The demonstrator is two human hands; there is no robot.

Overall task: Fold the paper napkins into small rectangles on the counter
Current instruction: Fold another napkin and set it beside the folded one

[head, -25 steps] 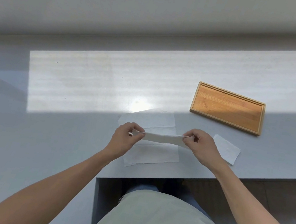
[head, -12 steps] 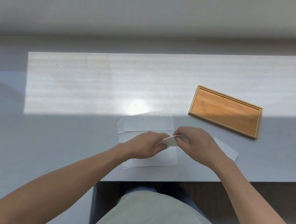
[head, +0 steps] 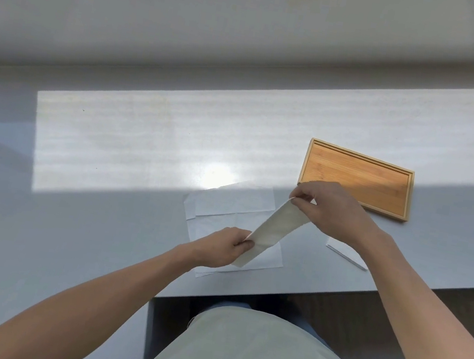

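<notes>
Hands have drawn apart: left hand (head: 223, 247) at seven, right hand (head: 331, 211) at one — each pinching the napkin strip (head: 275, 232) taut; next, fold it end-to-end.

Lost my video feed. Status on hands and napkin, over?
Left hand and right hand each pinch an end of the napkin strip. Strip taut above the flat napkins. Nothing obstructing.

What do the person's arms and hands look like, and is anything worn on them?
Both forearms are bare, with no sleeves in view. The left hand and the right hand wear no gloves, and no ring, watch or bracelet shows. A pale green garment covers the body below.
</notes>
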